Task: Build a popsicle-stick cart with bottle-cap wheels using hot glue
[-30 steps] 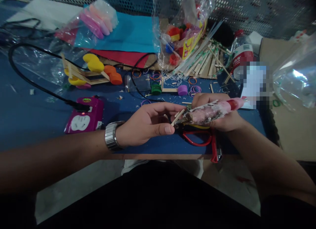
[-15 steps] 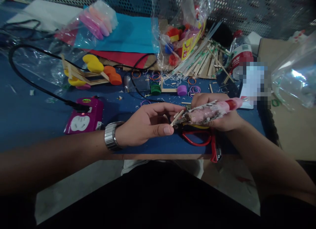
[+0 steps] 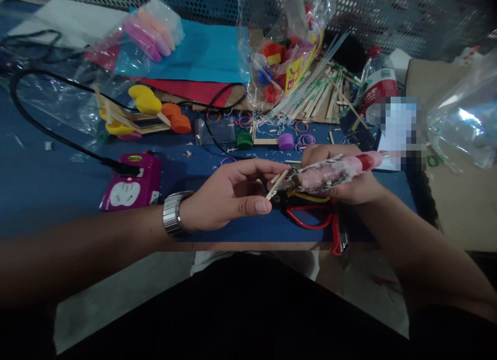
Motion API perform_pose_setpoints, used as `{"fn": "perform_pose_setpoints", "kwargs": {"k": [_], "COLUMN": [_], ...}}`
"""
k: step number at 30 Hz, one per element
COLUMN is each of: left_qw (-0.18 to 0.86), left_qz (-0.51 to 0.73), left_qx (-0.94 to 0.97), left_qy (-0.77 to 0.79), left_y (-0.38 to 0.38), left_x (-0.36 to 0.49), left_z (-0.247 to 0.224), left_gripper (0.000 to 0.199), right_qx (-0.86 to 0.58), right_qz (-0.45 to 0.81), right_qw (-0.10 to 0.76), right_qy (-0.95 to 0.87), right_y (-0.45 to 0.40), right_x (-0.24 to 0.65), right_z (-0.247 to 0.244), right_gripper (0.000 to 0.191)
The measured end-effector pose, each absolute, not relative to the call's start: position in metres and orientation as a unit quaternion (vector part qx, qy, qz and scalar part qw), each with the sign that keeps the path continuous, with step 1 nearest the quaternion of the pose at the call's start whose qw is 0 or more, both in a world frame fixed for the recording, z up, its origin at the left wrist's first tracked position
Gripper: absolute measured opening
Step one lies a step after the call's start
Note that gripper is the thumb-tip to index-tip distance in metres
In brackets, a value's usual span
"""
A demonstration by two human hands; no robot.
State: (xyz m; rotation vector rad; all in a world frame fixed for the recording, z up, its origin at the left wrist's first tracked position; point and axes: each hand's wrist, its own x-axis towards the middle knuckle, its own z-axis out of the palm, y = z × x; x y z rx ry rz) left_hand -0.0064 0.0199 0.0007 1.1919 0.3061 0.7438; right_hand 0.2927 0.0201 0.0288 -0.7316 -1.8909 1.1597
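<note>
Near the table's front edge my left hand (image 3: 229,197), with a metal watch on its wrist, holds small wooden sticks (image 3: 277,184) between thumb and fingers. My right hand (image 3: 349,181) is wrapped round a pink glue gun (image 3: 330,175), its body crusted with glue. The dark nozzle points left and meets or nearly meets the sticks. Below the gun, red-handled scissors (image 3: 310,224) and a tool with black and yellow handles, partly hidden, lie on the blue table (image 3: 217,231).
A purple power socket (image 3: 132,181) with a black cable stands left. Behind are a stick structure with yellow and orange caps (image 3: 143,114), a bag of bottle caps (image 3: 277,60), loose sticks (image 3: 330,99), a bottle (image 3: 380,83), a pixelated phone (image 3: 396,137) and cardboard (image 3: 458,205).
The glue gun's nozzle and the sticks have shifted very slightly; both hands keep their hold. The whole view has moved a little.
</note>
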Motion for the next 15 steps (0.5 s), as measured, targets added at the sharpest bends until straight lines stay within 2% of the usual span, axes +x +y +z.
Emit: {"fn": "perform_pose_setpoints", "kwargs": {"k": [15], "left_qw": [0.753], "left_qz": [0.354], "left_qx": [0.539], "left_qy": [0.129], "left_y": [0.0189], "left_x": [-0.0057], "left_z": [-0.0011], "left_gripper": [0.061], "right_qx": [-0.280], "right_qz": [0.454], "right_qw": [0.398], "right_qy": [-0.746], "right_y": [0.0203], "right_x": [0.2945], "right_z": [0.0262], "right_gripper": [0.028]}}
